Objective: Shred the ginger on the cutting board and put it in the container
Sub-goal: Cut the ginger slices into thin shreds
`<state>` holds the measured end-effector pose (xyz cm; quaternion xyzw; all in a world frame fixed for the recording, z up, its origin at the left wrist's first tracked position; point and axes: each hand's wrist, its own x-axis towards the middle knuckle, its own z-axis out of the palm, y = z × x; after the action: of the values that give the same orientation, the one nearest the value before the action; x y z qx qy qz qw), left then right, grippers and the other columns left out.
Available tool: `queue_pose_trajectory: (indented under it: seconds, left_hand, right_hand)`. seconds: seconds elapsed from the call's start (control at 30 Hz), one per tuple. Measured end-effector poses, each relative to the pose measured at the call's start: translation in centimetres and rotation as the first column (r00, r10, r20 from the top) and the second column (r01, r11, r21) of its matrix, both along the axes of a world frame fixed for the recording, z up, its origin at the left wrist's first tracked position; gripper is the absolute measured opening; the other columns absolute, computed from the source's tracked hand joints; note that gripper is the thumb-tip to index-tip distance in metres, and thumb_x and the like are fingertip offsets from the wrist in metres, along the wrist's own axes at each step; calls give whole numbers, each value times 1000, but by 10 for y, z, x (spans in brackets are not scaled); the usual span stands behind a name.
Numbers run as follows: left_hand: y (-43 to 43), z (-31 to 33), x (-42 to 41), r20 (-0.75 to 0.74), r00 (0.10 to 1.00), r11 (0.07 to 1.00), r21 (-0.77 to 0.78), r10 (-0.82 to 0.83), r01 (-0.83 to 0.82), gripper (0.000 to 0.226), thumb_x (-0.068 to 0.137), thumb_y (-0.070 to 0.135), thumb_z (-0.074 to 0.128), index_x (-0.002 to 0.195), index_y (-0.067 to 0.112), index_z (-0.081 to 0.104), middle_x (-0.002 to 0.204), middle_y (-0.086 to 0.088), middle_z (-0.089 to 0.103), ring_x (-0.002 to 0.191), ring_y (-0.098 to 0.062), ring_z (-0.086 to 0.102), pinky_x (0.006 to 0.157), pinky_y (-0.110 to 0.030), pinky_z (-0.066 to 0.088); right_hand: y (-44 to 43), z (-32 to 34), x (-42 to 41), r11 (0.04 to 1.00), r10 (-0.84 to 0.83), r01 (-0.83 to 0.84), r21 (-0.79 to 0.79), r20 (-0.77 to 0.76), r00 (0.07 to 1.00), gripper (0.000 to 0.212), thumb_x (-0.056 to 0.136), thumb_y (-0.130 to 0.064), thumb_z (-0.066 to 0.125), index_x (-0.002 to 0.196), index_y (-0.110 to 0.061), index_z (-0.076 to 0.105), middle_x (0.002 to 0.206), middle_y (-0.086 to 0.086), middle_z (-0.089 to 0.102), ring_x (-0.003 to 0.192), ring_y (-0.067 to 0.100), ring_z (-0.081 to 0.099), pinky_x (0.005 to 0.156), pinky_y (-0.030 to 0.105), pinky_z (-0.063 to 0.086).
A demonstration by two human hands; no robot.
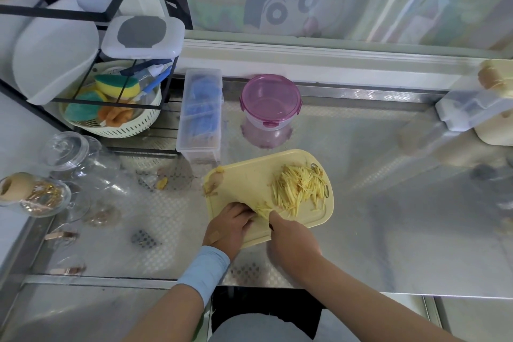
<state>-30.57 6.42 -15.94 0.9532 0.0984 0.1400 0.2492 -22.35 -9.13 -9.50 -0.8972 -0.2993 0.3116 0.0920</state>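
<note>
A pale yellow cutting board lies on the steel counter. A heap of shredded ginger covers its right half. At the board's near edge my left hand has curled fingers holding down a small stack of ginger slices. Right beside it, my right hand grips a dark knife handle, index finger stretched forward; the blade is edge-on and hardly visible. Ginger peel scraps sit at the board's left corner. The round container with a pink lid on stands behind the board.
A long clear box with blue contents stands left of the container. A rack with a sponge basket fills the back left. Glass jars and a ginger bit lie at the left. White boxes sit at the right.
</note>
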Motion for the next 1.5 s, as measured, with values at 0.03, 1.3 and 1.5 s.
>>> queue_pose_trajectory:
  seconds: [0.03,1.3,1.5]
  left_hand:
    - [0,-1,0,3,1000,1000,2,-1,1,28,87,29,49,95,20,74,103,7,67,104,-8,51,76,-18,47]
    - [2,-8,1,30,1000,999,-47,-1,2,26,88,29,52,95,18,75,102,4,67,102,-11,51,81,-17,40]
    - [4,-5,1,23,1000,998,-64,-17,19,26,87,31,52,97,22,74,104,9,66,102,-9,52,76,-17,43]
  right_hand:
    - [-5,2,-1,1000,-8,8,10,-3,1000,22,89,-9,39,92,-28,29,73,0,49,64,25,50,50,32,35]
    - [-7,0,-3,999,-44,44,-13,-7,999,22,88,-10,38,91,-30,29,74,-1,48,64,23,49,50,30,35]
    - [-7,-2,-3,999,-44,44,-23,-10,999,19,88,-10,39,91,-26,31,75,1,49,64,25,49,55,34,42]
